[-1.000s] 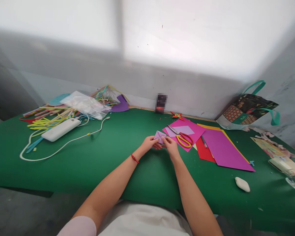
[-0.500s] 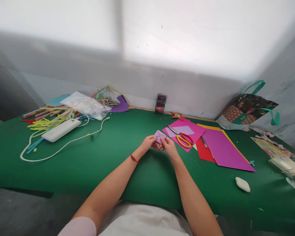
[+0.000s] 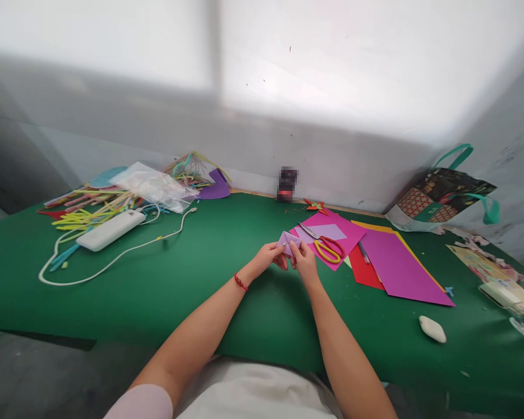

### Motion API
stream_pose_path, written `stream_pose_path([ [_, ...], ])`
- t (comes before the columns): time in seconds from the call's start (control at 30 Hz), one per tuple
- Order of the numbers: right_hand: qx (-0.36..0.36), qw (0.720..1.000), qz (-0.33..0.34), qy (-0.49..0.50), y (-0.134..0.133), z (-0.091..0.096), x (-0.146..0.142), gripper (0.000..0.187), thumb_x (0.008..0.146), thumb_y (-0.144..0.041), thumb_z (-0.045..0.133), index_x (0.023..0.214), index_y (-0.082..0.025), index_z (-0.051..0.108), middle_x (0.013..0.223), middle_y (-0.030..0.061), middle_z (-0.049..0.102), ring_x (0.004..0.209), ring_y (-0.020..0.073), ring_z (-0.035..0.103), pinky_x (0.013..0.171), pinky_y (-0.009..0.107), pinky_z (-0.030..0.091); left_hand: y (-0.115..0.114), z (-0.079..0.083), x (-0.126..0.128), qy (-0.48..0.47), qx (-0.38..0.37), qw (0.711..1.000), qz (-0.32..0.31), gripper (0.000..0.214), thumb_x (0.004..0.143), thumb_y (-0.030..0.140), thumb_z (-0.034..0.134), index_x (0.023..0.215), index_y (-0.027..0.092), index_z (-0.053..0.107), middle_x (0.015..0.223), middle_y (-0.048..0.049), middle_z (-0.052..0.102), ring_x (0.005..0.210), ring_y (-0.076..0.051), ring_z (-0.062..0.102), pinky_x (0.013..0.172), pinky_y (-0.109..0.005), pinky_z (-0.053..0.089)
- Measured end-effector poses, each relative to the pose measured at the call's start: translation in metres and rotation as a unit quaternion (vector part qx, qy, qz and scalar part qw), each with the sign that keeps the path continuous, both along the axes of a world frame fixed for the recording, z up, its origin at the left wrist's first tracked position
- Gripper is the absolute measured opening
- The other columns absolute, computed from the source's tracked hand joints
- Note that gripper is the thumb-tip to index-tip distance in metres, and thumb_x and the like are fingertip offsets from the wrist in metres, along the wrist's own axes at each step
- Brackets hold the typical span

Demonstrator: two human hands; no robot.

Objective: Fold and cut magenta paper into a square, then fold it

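A small folded piece of lilac paper (image 3: 289,240) is held up between my two hands over the green table. My left hand (image 3: 269,256) pinches its left side, thumb on top and the other fingers curled beneath. On the right edge, my right hand (image 3: 304,262) grips it in the same way. Fold lines cross the paper's face; its underside is hidden. Just right of my hands, scissors (image 3: 327,247) with red and yellow handles lie on a flat lilac sheet (image 3: 338,231) and a pink sheet (image 3: 356,233).
Purple paper (image 3: 408,265), red paper (image 3: 362,270) and a pen (image 3: 364,252) lie to the right, near a white case (image 3: 432,329). A patterned bag (image 3: 436,195) stands by the wall. Leftward are a power bank (image 3: 110,230), its cable, and heaped strips (image 3: 74,220). An orange paper star (image 3: 316,206) lies behind.
Both hands and the folded lilac paper have shifted slightly to the right. The whole view has also moved a little. My grip on the paper stays.
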State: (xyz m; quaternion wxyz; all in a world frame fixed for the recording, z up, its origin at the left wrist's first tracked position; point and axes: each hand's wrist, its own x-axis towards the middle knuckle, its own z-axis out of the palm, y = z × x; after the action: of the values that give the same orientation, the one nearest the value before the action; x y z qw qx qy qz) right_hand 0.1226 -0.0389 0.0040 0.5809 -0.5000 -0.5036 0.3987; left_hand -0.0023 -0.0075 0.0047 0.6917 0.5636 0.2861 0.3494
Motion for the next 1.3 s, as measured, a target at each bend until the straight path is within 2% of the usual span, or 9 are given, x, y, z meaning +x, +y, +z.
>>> stream_pose_path([
  [0.13,-0.018,0.997,0.039,0.065,0.001,0.003,-0.001,0.050,0.066,-0.071,0.048,0.062,-0.021,0.046,0.041,-0.0048,0.044,0.034,0.0104,0.040,0.034,0.025,0.030,0.000,0.002,0.000,0.001,-0.003,1.000,-0.012,0.048,0.066,0.060,0.057,0.064,0.013,0.056,0.051,-0.0044,0.060,0.044,-0.013,0.055,0.051,-0.026,0.043],
  [0.23,-0.033,0.995,0.069,0.056,0.001,0.006,0.000,0.052,0.063,-0.073,0.050,0.060,-0.021,0.046,0.041,-0.0040,0.044,0.034,0.0108,0.040,0.035,0.025,0.031,0.001,0.003,-0.001,0.019,0.010,1.000,0.002,0.047,0.068,0.060,0.055,0.063,0.013,0.056,0.051,-0.0046,0.060,0.043,-0.013,0.055,0.050,-0.026,0.043],
  [0.4,-0.032,0.998,0.056,-0.011,0.002,0.004,0.001,0.050,0.063,-0.069,0.054,0.054,-0.021,0.043,0.038,-0.0064,0.036,0.035,0.0078,0.032,0.035,0.023,0.024,0.001,-0.003,-0.001,0.105,0.110,0.982,0.111,0.043,0.075,0.057,0.049,0.067,0.016,0.055,0.044,0.0003,0.056,0.040,-0.013,0.052,0.045,-0.024,0.039],
  [0.5,-0.038,0.999,0.032,-0.006,0.004,0.001,0.001,0.050,0.059,-0.066,0.058,0.051,-0.021,0.040,0.043,-0.0072,0.033,0.040,0.0071,0.032,0.037,0.021,0.025,0.000,-0.007,-0.003,0.154,0.156,0.969,0.109,0.041,0.080,0.053,0.045,0.063,0.017,0.057,0.041,0.0006,0.054,0.040,-0.014,0.051,0.046,-0.024,0.039],
  [0.73,-0.041,0.998,0.044,0.012,0.004,0.001,-0.001,0.046,0.063,-0.063,0.056,0.050,-0.021,0.041,0.037,-0.0080,0.032,0.035,0.0073,0.030,0.035,0.023,0.022,-0.001,-0.002,-0.001,0.122,0.098,0.984,0.082,0.043,0.082,0.051,0.040,0.059,0.017,0.053,0.042,-0.0011,0.052,0.038,-0.014,0.050,0.045,-0.026,0.040],
  [0.8,-0.048,0.997,0.050,0.029,0.005,0.002,-0.003,0.044,0.063,-0.063,0.057,0.054,-0.021,0.046,0.035,-0.0078,0.037,0.033,0.0082,0.032,0.035,0.024,0.024,-0.001,0.000,0.000,0.107,0.085,0.985,0.105,0.042,0.081,0.051,0.042,0.059,0.017,0.053,0.043,-0.0010,0.053,0.039,-0.014,0.050,0.047,-0.027,0.041],
  [0.93,-0.044,0.994,0.052,0.089,0.005,0.004,-0.006,0.040,0.053,-0.054,0.069,0.071,-0.020,0.056,0.042,-0.0071,0.047,0.038,0.0102,0.040,0.038,0.024,0.031,0.002,0.002,0.000,0.106,0.068,0.978,0.168,0.039,0.080,0.049,0.045,0.060,0.017,0.052,0.045,-0.0002,0.052,0.043,-0.013,0.051,0.049,-0.026,0.042],
  [1.1,-0.050,0.992,0.055,0.102,0.005,0.006,-0.002,0.033,0.052,-0.043,0.073,0.069,-0.018,0.063,0.048,-0.0064,0.049,0.041,0.0080,0.038,0.043,0.024,0.032,0.007,0.006,-0.006,0.089,0.092,0.968,0.218,0.031,0.074,0.047,0.053,0.079,0.017,0.058,0.067,-0.0006,0.058,0.057,-0.013,0.055,0.047,-0.022,0.043],
  [1.3,-0.043,0.995,0.014,0.094,0.008,0.001,0.001,0.036,0.054,-0.052,0.070,0.061,-0.017,0.061,0.051,-0.0042,0.049,0.046,0.0093,0.041,0.047,0.025,0.034,0.009,0.007,-0.010,0.068,0.091,0.973,0.200,0.033,0.067,0.049,0.060,0.068,0.017,0.056,0.061,0.0017,0.053,0.060,-0.012,0.054,0.051,-0.023,0.048],
])
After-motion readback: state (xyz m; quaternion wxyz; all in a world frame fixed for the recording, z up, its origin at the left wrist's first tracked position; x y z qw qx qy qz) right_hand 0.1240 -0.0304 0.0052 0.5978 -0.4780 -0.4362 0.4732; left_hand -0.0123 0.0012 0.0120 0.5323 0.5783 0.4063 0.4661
